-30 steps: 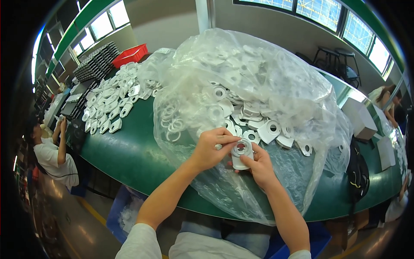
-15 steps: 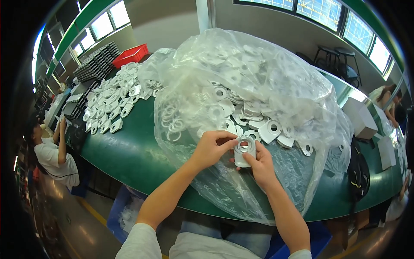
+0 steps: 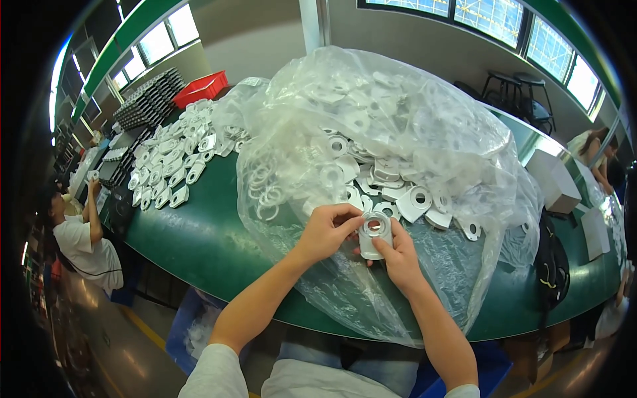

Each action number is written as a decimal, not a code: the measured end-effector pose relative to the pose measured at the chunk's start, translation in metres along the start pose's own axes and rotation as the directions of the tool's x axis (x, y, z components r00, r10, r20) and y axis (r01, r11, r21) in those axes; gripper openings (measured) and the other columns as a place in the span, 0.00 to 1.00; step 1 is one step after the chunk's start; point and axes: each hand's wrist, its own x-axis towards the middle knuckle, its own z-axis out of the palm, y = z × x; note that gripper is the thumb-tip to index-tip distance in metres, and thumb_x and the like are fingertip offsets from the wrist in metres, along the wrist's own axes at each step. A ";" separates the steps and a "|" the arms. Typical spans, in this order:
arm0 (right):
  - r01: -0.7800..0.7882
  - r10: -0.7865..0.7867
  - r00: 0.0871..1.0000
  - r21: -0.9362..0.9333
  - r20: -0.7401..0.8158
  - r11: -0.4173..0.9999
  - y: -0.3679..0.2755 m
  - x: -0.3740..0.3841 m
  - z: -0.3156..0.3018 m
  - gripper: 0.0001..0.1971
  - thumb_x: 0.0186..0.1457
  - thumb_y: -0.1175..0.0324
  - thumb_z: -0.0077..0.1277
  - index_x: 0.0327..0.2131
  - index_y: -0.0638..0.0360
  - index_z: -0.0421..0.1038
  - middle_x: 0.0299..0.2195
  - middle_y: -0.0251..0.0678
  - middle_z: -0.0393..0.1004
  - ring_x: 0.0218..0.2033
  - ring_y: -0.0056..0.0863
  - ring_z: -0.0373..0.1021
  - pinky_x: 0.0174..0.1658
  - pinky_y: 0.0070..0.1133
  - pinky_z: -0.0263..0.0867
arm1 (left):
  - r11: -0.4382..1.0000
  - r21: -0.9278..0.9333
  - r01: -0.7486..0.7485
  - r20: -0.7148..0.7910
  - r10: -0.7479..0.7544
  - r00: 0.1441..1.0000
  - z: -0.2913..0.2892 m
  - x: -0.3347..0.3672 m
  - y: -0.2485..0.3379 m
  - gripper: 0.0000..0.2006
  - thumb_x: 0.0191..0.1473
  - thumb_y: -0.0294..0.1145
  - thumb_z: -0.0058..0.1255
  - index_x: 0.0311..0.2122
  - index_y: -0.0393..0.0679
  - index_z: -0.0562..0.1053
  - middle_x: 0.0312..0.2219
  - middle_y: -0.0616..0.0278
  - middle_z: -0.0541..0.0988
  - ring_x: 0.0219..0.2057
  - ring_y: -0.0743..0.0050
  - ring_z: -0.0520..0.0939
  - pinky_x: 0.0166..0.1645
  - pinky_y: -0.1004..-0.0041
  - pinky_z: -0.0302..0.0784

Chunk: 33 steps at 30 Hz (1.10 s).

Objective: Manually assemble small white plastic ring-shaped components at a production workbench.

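Note:
Above the plastic sheet, my right hand (image 3: 402, 259) grips a white plastic plate with a round hole (image 3: 375, 248), its thumb on the face and its fingers behind. A ring-like rim surrounds the hole near the upper end. My left hand (image 3: 325, 233) is closed, thumb and forefinger pinched against the left side of that rim; its other fingers are partly hidden. Just beyond both hands, similar white plates (image 3: 417, 200) spill out of a large clear plastic bag (image 3: 285, 126). Loose white rings (image 3: 269, 196) lie under the film on the left.
More white plates (image 3: 176, 159) are piled on the green table (image 3: 199, 232) at left, beside a red bin (image 3: 201, 87) and stacked dark trays (image 3: 151, 98). White boxes (image 3: 553, 180) and a black bag (image 3: 551, 259) stand at right. A co-worker (image 3: 86, 242) sits at far left.
The held plate and both hands have shifted only slightly, a little downward. At far left, the co-worker's hands have moved, now raising a small pale part.

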 end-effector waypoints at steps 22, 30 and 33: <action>-0.010 0.010 1.000 -0.034 -0.012 0.999 0.001 0.000 0.000 0.14 0.56 0.76 0.39 0.47 0.65 0.59 0.38 0.43 0.73 0.31 0.28 0.74 0.24 0.16 0.65 | 0.999 0.031 0.043 -0.070 -0.041 0.997 0.005 -0.002 0.002 0.07 0.53 0.26 0.51 0.33 0.33 0.76 0.22 0.66 0.77 0.21 0.87 0.73 0.26 0.84 0.70; -0.016 0.016 1.000 -0.032 -0.004 0.999 0.000 -0.001 0.000 0.15 0.56 0.77 0.39 0.48 0.65 0.59 0.38 0.43 0.73 0.31 0.28 0.74 0.24 0.16 0.65 | 0.997 0.013 0.080 -0.078 -0.078 0.994 0.005 -0.002 0.003 0.07 0.53 0.27 0.51 0.32 0.33 0.76 0.22 0.66 0.77 0.21 0.87 0.74 0.26 0.84 0.70; -0.022 0.022 1.000 -0.017 -0.005 1.000 0.001 0.000 -0.001 0.15 0.56 0.77 0.39 0.48 0.66 0.59 0.38 0.43 0.73 0.31 0.28 0.74 0.24 0.16 0.65 | 0.998 0.004 0.059 -0.063 -0.059 0.996 0.005 -0.003 0.001 0.07 0.54 0.26 0.51 0.33 0.33 0.75 0.22 0.65 0.77 0.21 0.86 0.74 0.27 0.84 0.71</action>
